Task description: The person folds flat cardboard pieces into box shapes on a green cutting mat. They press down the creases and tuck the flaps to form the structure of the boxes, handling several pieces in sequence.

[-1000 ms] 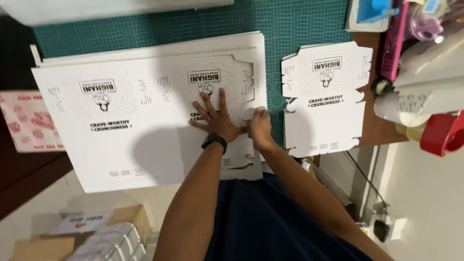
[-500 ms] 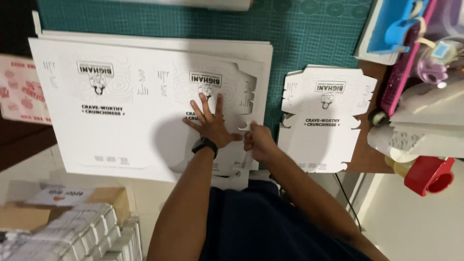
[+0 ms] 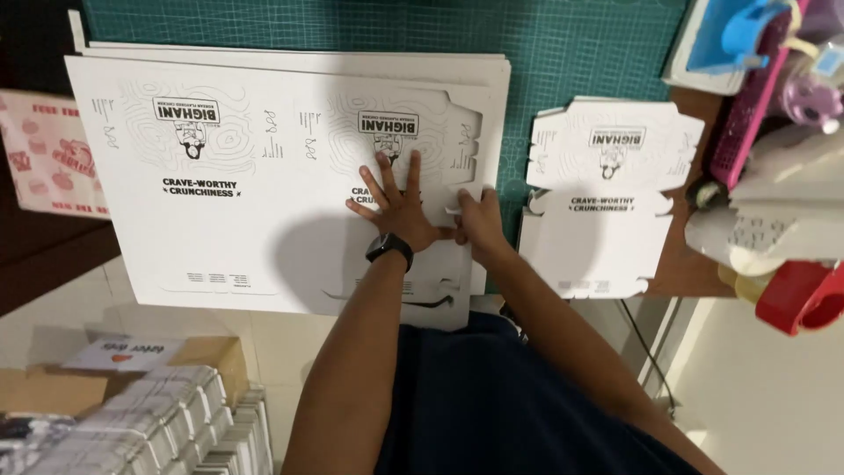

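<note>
White printed cardboard sheet point(image 3: 220, 176): lies flat on the green cutting-mat tabletop point(image 3: 571, 53), under both hands.
Left hand point(image 3: 400, 207): fingers spread, pressing flat.
Right hand point(image 3: 476, 215): grip pinched on a die-cut tab.
Punched-out white box blank point(image 3: 607, 198): lies right of the grip.
Risk: a hard pull could tear the tab.

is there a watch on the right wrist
No, the dark watch sits on the wrist of the left hand; the right hand has a bare wrist.
</note>
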